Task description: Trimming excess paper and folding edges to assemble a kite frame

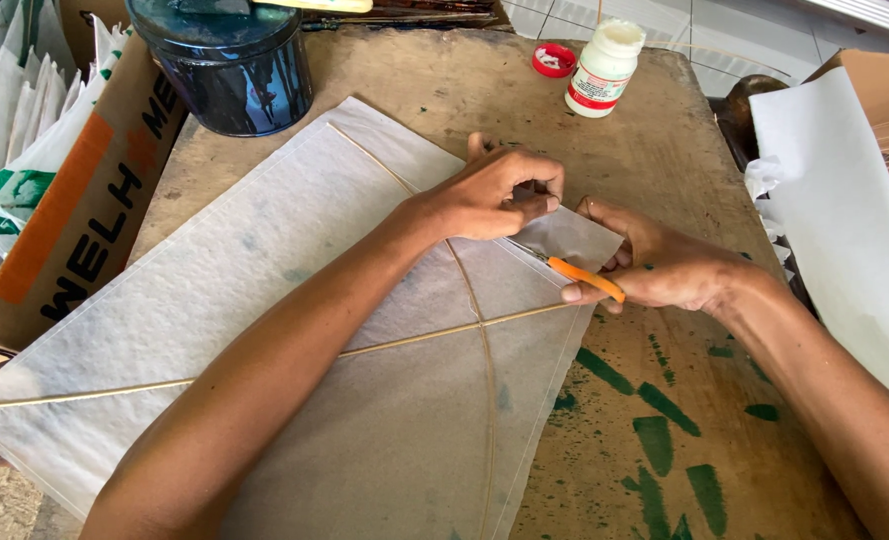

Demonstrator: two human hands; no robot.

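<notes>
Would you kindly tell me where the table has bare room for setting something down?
Bare wood lies between the dark tin and the white bottle. The green-stained patch below the right hand is free. The kite crowds the left.

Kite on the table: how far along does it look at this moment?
Done: the white paper kite already carries a thin spine and a bowed cross stick. In hand: the left hand pinches the paper at the corner while the right hand works an orange-handled tool at that edge. Left: that corner looks unfinished; the open glue bottle stands nearby.
</notes>
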